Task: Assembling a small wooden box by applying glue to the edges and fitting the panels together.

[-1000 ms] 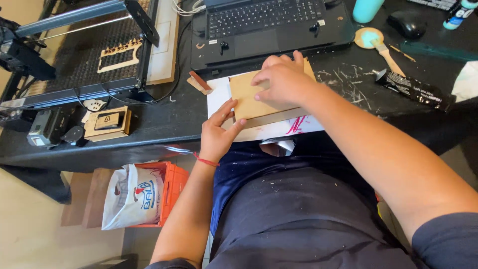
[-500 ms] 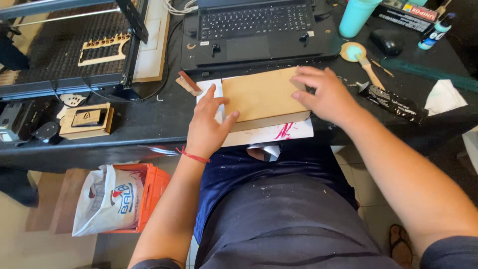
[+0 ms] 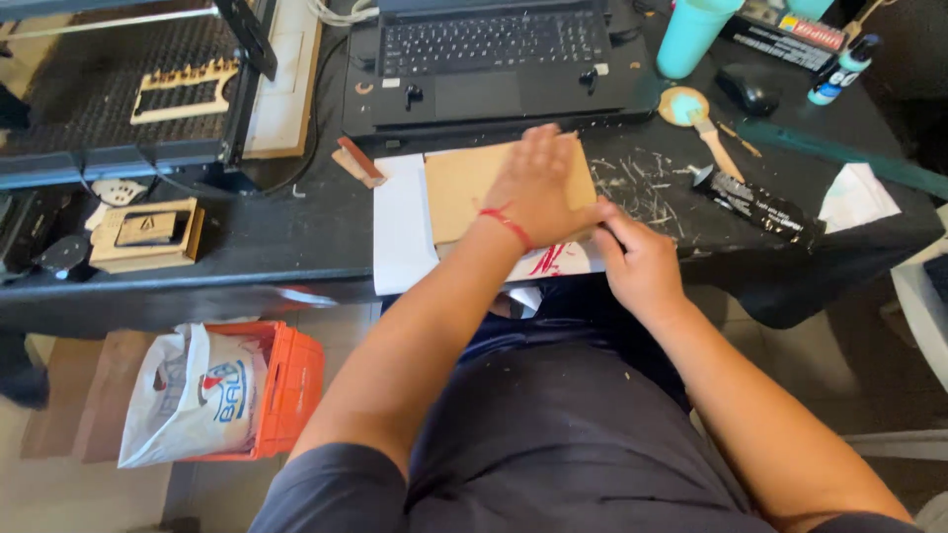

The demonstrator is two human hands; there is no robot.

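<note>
Left hand (image 3: 538, 188) lies flat and open on the brown board (image 3: 464, 188), pinning it to the white sheet (image 3: 400, 232) at the tabletop (image 3: 247, 237) edge. Right hand (image 3: 640, 265) pinches the board's near corner, seemingly to steady it.

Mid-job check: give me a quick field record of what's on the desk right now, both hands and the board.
Left hand: left hand lies flat, palm down, on the brown board; red string on its wrist.
Right hand: right hand pinches the board's near right corner at the desk edge.
Board: flat on white paper that has red marks.
Surface: black desk, with pale scraps right of the board.
Behind: open laptop.
Right side: teal cup, black tube, round wooden piece.
Below desk: orange crate with white bag.
</note>
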